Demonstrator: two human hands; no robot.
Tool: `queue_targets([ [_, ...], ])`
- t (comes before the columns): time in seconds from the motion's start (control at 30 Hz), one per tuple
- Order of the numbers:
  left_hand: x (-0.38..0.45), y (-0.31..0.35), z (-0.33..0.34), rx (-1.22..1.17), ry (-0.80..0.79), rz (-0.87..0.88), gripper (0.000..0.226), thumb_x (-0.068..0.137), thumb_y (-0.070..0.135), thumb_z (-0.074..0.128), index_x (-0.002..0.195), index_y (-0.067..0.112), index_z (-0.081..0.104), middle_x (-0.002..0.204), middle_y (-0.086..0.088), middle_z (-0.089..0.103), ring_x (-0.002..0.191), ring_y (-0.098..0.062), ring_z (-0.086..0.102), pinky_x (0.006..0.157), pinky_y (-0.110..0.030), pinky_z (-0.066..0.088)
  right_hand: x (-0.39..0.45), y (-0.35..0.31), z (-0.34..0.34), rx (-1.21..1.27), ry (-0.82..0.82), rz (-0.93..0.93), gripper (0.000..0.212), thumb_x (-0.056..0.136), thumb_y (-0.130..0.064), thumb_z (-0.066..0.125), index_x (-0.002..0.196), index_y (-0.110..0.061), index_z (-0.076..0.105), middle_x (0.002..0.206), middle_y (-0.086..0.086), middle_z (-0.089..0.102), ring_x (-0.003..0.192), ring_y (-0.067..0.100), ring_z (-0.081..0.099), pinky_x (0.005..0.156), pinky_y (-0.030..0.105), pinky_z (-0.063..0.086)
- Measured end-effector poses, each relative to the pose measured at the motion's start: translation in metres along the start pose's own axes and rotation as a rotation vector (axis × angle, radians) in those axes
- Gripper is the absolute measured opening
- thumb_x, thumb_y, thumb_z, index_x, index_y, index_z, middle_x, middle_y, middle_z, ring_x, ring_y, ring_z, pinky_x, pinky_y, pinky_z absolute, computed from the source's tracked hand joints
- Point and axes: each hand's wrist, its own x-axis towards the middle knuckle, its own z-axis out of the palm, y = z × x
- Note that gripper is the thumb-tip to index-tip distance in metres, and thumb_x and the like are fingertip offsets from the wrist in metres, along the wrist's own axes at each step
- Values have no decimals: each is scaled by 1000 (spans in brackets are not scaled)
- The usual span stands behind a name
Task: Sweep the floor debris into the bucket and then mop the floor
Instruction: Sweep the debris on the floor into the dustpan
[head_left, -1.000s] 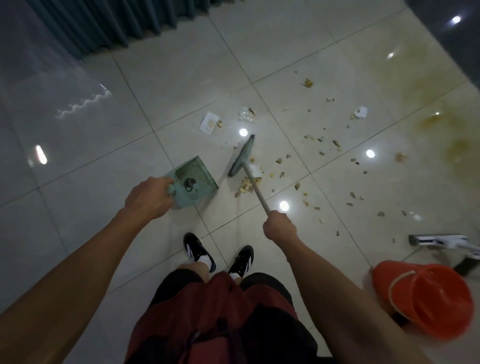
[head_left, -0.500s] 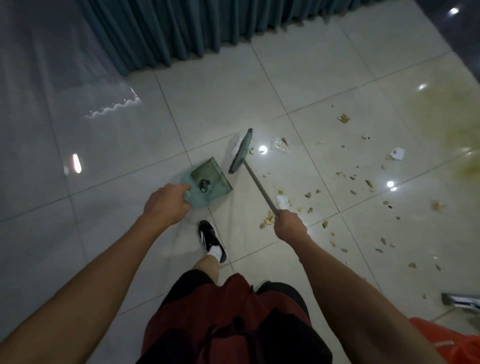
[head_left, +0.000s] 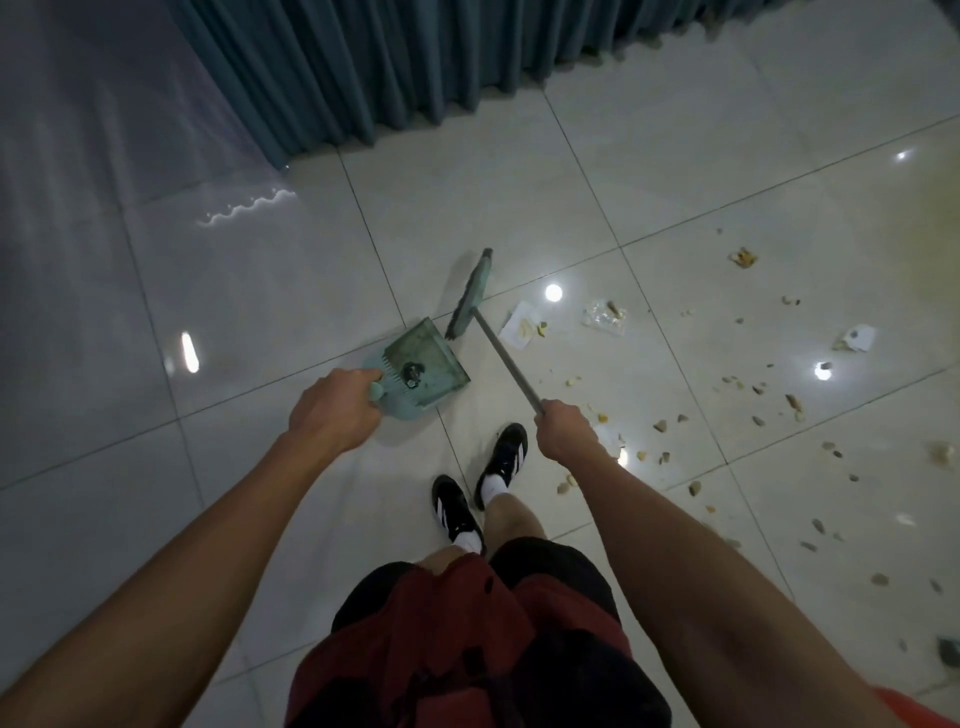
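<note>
Green dustpan (head_left: 415, 366) gripped in left hand (head_left: 332, 410); right hand (head_left: 563, 431) fisted round broom (head_left: 480, 312) handle, arms outstretched.

Left hand (head_left: 332, 410) closed round handle of green dustpan (head_left: 423, 364), pan low over pale tiled floor (head_left: 649, 171). Right hand (head_left: 563, 428) closed on metal pole of broom (head_left: 470, 293), head just beyond the pan's open edge. Debris (head_left: 660, 426) scattered to the right (crumbs, paper scraps, a clear wrapper). Teal curtain (head_left: 415, 62) along the top. Black shoes (head_left: 506, 452), red shorts below.
</note>
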Motion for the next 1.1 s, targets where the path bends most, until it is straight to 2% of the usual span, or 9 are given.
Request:
queue_targets([
  [0.1,21,13,-15,10,11,-16,42,81,10,53,112,34,69,101,-7,70,87,-33,65,73,-33,52,22,-11,-16,-28,-35,-15,30,98,-17,47,126,-10,56,114,13,63,100,31,65,78,38,55],
  [0.23,48,36,-30,47,-3,10,48,81,13,53,121,36,67,107,-9,71,92,-35,66,78,-37,56,37,-10,-36,-53,-22,86,31,97,-11,46,126,-7,59,115,10,65,103,29,66,84,40,57],
  [0.3,58,50,-32,64,-30,44,46,81,12,53,119,34,68,106,-10,70,91,-35,66,76,-36,56,39,-3,-44,-53,-13,129,32,97,-10,45,126,-6,58,114,10,65,103,29,66,83,39,55],
  [0.5,78,87,-28,144,-99,169,41,79,11,53,114,28,68,108,-10,69,89,-33,65,71,-32,51,25,27,-58,-19,28,233,30,98,-10,45,125,-6,58,113,10,66,102,28,67,70,33,47],
  [0.63,80,94,-24,171,-115,244,40,83,12,52,115,30,68,106,-7,69,86,-31,63,70,-31,49,2,46,-43,24,37,317,31,97,-9,45,124,-7,58,113,9,65,102,26,67,71,32,50],
  [0.8,72,96,-15,199,-133,362,38,82,13,53,113,30,69,101,-6,70,83,-29,62,69,-31,49,-35,66,-15,95,76,432,31,96,-8,45,124,-9,58,117,10,64,105,27,64,83,37,51],
  [0.9,66,98,-8,231,-139,423,39,83,13,53,113,32,69,98,-3,70,81,-28,63,66,-30,49,-59,77,6,147,104,498,31,96,-7,44,123,-8,59,112,10,64,102,28,65,81,37,51],
  [1.03,59,100,0,267,-139,488,44,83,15,53,119,36,68,94,-1,68,78,-25,63,64,-29,50,-88,86,31,173,129,564,30,96,-10,43,122,-9,57,92,5,55,90,26,61,72,34,47],
  [1.1,55,100,2,290,-143,531,43,83,16,53,119,35,68,96,-3,69,79,-26,64,69,-33,55,-100,86,39,200,148,587,30,96,-11,44,124,-9,57,100,8,60,96,27,64,73,34,47],
])
